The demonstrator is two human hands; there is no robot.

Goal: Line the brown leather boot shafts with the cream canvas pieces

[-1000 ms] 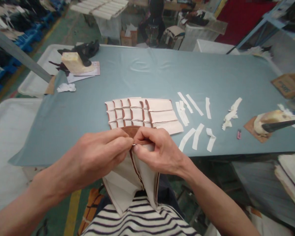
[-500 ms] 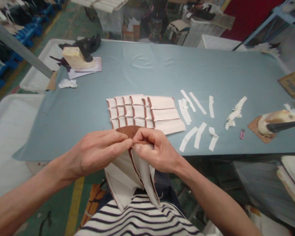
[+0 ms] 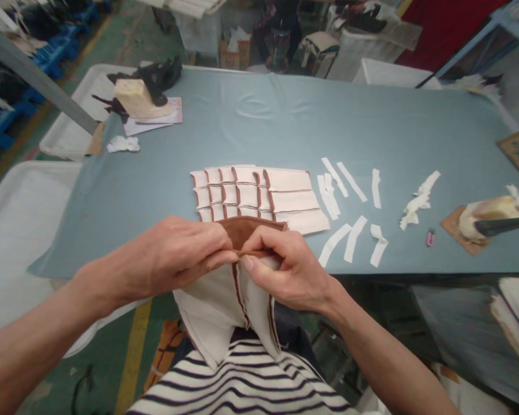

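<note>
A stitched piece (image 3: 214,314), off-white on the outer face and brown inside, hangs over my lap at the table's near edge. A dark brown seam runs down its middle. My left hand (image 3: 185,253) pinches its folded brown upper edge. Close beside it, my right hand (image 3: 281,268) grips the same edge, thumb on the seam's top end. The fingertips of both hands almost meet there. Just beyond, rows of overlapping off-white pieces with brown edges (image 3: 292,202) lie on the blue-grey table cover (image 3: 251,135).
Loose white strips (image 3: 352,181) are scattered at the right of the rows. A cream block with a black handle (image 3: 480,222) stands on a brown board at far right. Another cream block (image 3: 134,99) sits at back left, near a crumpled white scrap (image 3: 123,144). White bins (image 3: 21,230) stand at left.
My left hand's fingers have curled in more tightly on the edge. More of the brown inner side shows between and behind my hands. The whole view has shifted slightly.
</note>
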